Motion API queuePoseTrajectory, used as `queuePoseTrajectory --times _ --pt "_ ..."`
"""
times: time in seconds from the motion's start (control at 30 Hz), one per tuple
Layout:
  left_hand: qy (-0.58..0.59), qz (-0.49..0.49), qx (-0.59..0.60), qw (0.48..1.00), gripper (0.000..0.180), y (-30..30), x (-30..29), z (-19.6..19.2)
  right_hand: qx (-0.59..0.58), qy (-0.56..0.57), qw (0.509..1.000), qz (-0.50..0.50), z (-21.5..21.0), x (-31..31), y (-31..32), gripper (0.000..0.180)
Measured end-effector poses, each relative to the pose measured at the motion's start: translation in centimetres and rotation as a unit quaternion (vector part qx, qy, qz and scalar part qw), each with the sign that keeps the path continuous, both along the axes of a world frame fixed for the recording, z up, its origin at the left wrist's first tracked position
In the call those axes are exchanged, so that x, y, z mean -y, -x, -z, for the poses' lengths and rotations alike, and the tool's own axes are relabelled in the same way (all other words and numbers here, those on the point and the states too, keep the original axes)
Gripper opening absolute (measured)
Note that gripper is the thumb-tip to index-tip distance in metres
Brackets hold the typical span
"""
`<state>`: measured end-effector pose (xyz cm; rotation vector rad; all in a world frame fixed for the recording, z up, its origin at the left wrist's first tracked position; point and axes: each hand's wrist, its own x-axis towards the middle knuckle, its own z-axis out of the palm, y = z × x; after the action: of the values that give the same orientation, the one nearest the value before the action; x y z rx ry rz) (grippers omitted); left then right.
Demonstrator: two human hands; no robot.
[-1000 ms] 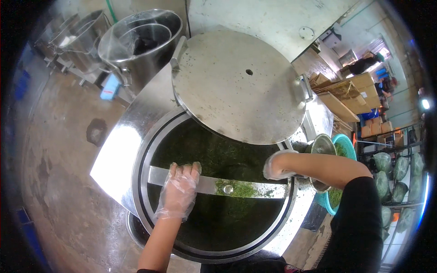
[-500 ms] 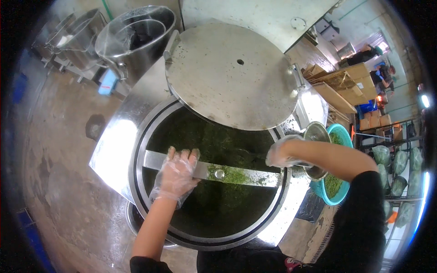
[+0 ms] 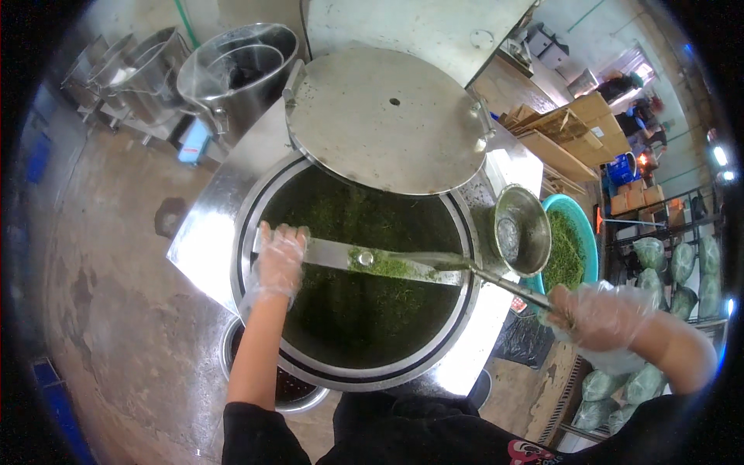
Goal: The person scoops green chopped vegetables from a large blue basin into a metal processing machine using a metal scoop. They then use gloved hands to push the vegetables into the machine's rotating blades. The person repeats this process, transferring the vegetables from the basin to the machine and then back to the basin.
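Concrete floor [image 3: 101, 310], stained and grey, surrounds a large round stainless steel vat [image 3: 353, 372] sunk into a square steel housing, its round hinged steel lid [image 3: 384, 116] tipped up at the far rim. Dark green chopped leaves [image 3: 364, 310] fill the vat.

From the head view, a flat steel bar [image 3: 333, 254] spans the vat from its left rim toward its right rim, long axis running left to right. The left hand [image 3: 279, 260], in a clear plastic glove, lies on the bar's left end with fingers loosely spread and curled over it. The right hand [image 3: 597, 314], also gloved, is closed around the handle of a long steel ladle [image 3: 521, 229]; the handle slants from the hand up-left over the vat's right rim, and the bowl stands tilted just beyond that rim.

Beside the ladle sits 1 teal plastic basin [image 3: 583, 232] holding more green leaves. Brown cardboard boxes [image 3: 573, 132] stack at the far right. Bagged green bundles [image 3: 682, 263] fill a wire rack at the right edge. Other steel pots [image 3: 232, 66] stand at the far left.
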<state>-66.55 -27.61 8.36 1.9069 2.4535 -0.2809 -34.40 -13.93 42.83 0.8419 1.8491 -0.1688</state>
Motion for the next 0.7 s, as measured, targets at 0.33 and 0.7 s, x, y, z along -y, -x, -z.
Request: queuePoseTrajectory --times 0.33,0.7 --pt "-0.001 -0.007 0.011 1.000 0.037 -0.4 1.0 -1.0 -0.054 0.018 0.981 -0.187 20.7 3.5 -2.1 0.027" --pt "-0.065 -0.071 0.034 0.995 0.039 -3.1 5.6 1.6 0.085 -0.047 0.994 0.039 33.4 -0.1 5.3 0.031"
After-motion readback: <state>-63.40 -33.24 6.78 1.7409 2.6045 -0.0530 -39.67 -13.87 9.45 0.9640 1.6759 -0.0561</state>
